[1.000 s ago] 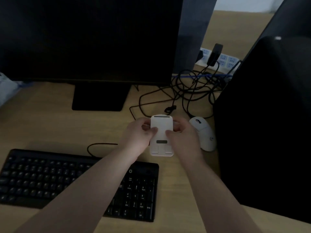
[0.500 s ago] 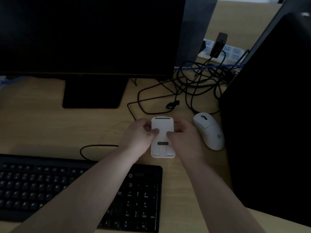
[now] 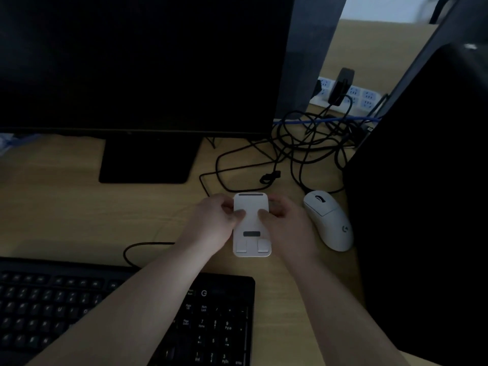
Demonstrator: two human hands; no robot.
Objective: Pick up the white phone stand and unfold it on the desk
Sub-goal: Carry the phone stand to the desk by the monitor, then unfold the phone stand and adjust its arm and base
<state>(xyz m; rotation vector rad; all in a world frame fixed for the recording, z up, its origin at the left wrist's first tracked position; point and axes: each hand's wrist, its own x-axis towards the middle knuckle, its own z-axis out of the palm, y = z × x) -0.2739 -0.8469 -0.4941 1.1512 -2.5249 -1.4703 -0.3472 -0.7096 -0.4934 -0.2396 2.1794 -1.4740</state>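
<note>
The white phone stand (image 3: 252,233) is a flat rounded slab with a dark pad near its lower end and two small lips at the bottom. It sits between both hands above the wooden desk (image 3: 66,217), in the middle of the head view. My left hand (image 3: 211,223) grips its left edge with the thumb on its face. My right hand (image 3: 287,225) grips the right edge, thumb also on the face. The stand's plates look folded together; its underside is hidden.
A white mouse (image 3: 330,220) lies just right of my right hand. A black keyboard (image 3: 216,318) lies under my forearms. A monitor (image 3: 145,62) on its base (image 3: 148,159) stands behind, with tangled cables (image 3: 298,149), a power strip (image 3: 351,96) and a black tower (image 3: 427,194) at right.
Both hands keep the same grip on the stand. My thumbs have drawn closer together on its face. The view has shifted slightly.
</note>
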